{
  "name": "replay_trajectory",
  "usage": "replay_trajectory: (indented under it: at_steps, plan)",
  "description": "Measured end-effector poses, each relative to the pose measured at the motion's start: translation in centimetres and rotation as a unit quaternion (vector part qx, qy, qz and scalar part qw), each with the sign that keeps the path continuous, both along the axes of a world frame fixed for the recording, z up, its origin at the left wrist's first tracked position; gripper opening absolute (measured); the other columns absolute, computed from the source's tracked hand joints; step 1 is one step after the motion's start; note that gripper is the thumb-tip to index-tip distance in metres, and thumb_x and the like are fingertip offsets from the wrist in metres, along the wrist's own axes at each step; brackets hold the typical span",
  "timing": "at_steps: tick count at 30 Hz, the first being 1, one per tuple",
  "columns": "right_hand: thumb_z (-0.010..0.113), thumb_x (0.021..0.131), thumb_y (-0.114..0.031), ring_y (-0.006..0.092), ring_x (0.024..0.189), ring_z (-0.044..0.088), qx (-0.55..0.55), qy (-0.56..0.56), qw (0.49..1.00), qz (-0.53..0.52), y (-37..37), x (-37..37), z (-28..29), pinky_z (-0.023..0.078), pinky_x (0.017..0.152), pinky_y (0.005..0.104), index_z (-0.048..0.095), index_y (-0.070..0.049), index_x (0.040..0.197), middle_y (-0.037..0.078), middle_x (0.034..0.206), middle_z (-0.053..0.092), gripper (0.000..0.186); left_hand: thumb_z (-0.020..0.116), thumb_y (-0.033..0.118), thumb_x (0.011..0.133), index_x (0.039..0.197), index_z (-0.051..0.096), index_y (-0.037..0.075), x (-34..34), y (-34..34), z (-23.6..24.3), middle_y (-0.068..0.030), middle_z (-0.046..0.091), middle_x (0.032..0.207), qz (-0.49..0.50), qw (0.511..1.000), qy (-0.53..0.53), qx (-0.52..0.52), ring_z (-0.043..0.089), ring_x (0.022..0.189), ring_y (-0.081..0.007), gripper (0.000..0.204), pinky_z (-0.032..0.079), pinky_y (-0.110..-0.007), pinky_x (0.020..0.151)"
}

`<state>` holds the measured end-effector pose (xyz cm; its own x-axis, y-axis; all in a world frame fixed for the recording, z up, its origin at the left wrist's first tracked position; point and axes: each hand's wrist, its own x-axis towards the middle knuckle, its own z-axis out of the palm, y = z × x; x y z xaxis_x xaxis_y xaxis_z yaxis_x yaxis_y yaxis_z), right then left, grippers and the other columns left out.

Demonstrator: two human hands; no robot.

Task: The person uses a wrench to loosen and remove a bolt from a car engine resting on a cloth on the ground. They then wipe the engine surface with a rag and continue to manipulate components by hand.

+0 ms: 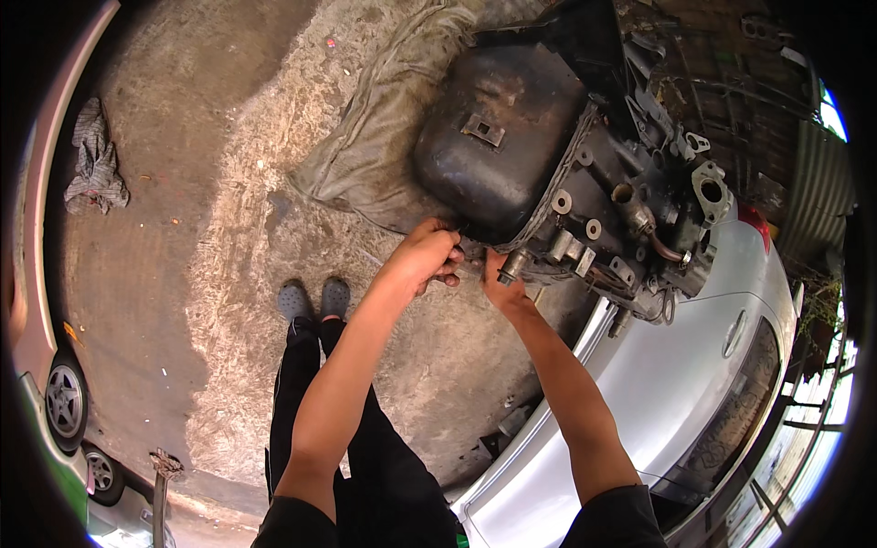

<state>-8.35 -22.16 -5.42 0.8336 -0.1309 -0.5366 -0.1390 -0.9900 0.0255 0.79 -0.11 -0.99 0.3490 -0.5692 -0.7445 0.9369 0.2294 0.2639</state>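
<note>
A dark engine block (639, 173) stands in front of me with its black oil pan (498, 169) toward me. My left hand (429, 256) is at the pan's lower edge, its fingers curled in and pressed together. Whatever they hold, if anything, is too small or hidden to make out. Just to the right, my right hand (502, 283) reaches up to the underside of the engine, beside a short metal stub (514, 266). The block's edge hides most of that hand's fingers.
A grey-brown cloth sack (379, 137) lies under and left of the engine. The silver car (676, 384) is close on my right. Another car (41, 301) stands at the far left, near a crumpled rag (94, 160) on the stained concrete floor (237, 237).
</note>
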Motion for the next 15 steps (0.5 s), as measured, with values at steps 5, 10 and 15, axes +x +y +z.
replay_trajectory:
  at_steps: [5, 10, 15]
  plan:
    - [0.064, 0.081, -0.007, 0.0431, 0.100, 0.061, 0.021, -0.039, 0.999, 0.019, -0.7, -0.4, -0.7, 0.050, 0.086, 0.0475, 0.055, 0.000, 0.109, 0.024, 0.105, 0.061, 0.031, 0.044, 0.010, 0.098, 0.124, 0.048, -0.005, -1.2, -0.4, 0.5, -0.0071, 0.052, 0.082, -0.076, 0.990, -0.110, 0.040, 0.048, 0.063, -0.0138, 0.029, 0.050, -0.034, 0.057]
    - [0.064, 0.083, -0.008, 0.0434, 0.101, 0.060, 0.032, -0.027, 0.999, 0.005, -0.6, -0.2, -0.5, 0.050, 0.085, 0.0478, 0.055, 0.000, 0.110, 0.025, 0.104, 0.061, 0.030, 0.042, 0.010, 0.101, 0.127, 0.048, -0.007, -1.5, -0.6, 0.1, -0.0070, 0.051, 0.081, -0.122, 0.971, -0.189, 0.079, 0.048, 0.065, -0.0149, 0.032, 0.050, -0.034, 0.058]
    - [0.063, 0.085, -0.010, 0.0421, 0.102, 0.060, 0.034, 0.001, 0.999, -0.019, -0.7, -0.1, -0.2, 0.050, 0.085, 0.0475, 0.054, -0.001, 0.108, 0.024, 0.104, 0.061, 0.026, 0.045, 0.004, 0.092, 0.130, 0.047, -0.005, -1.6, -0.6, -0.5, -0.0147, 0.056, 0.091, -0.059, 0.981, -0.168, 0.073, 0.057, 0.075, -0.0232, 0.039, 0.053, -0.037, 0.063]
